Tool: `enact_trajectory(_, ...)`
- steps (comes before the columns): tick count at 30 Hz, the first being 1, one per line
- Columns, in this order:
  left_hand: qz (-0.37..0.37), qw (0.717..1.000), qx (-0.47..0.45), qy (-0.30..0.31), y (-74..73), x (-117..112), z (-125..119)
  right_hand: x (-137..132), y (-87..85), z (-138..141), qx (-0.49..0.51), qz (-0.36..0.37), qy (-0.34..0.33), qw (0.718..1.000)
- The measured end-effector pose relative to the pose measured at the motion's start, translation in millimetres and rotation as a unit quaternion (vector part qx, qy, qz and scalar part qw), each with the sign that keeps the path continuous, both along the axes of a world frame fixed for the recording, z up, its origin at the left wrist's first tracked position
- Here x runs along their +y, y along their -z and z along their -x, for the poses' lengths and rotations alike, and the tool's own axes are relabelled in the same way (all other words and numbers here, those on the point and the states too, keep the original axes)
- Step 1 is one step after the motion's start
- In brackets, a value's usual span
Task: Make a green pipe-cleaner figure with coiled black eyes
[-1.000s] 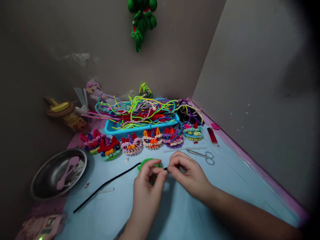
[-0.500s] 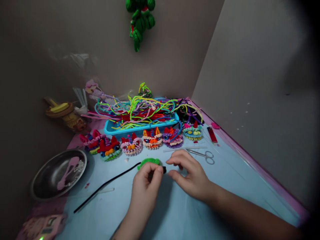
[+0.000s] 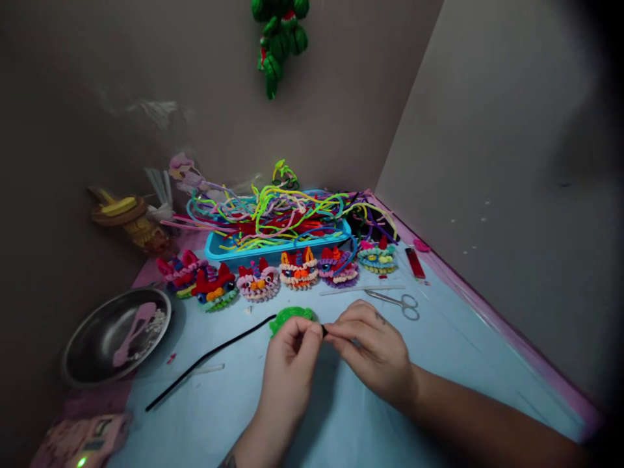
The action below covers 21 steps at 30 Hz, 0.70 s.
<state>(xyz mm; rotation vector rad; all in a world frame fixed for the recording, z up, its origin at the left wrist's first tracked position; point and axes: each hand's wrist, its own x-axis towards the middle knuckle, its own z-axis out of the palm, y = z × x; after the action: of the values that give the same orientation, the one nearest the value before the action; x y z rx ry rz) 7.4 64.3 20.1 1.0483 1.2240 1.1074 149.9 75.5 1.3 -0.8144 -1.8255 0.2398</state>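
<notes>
My left hand (image 3: 288,364) is closed in a pinch around a green pipe-cleaner piece (image 3: 291,316) on the light blue table (image 3: 341,416). A long black pipe cleaner (image 3: 209,356) trails from that piece toward the lower left. My right hand (image 3: 373,351) meets the left one, its fingertips pinched on the black pipe cleaner's short end (image 3: 324,330) between the two hands.
A row of finished colourful pipe-cleaner heads (image 3: 273,278) lies behind my hands. Behind them a blue tray (image 3: 273,247) overflows with pipe cleaners. Scissors (image 3: 396,301) and a red lighter (image 3: 415,262) lie to the right. A metal bowl (image 3: 117,335) sits left. A green figure (image 3: 279,39) hangs on the wall.
My right hand drew back from the left half a second ago, then returned; now its fingertips pinch the black end again. The left hand kept hold of the green piece.
</notes>
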Motion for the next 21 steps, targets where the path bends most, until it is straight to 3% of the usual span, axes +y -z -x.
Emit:
enact_trajectory(11,0.025,0.998,-0.050,-0.015,5.1,-2,-2,-5,2.6,8,0.019,-0.002,0.017,1.000)
enact_trajectory(21,0.044,0.998,-0.048,0.014,5.7,-2,2,2,-1.9,-3,0.042,0.064,-0.004,0.997)
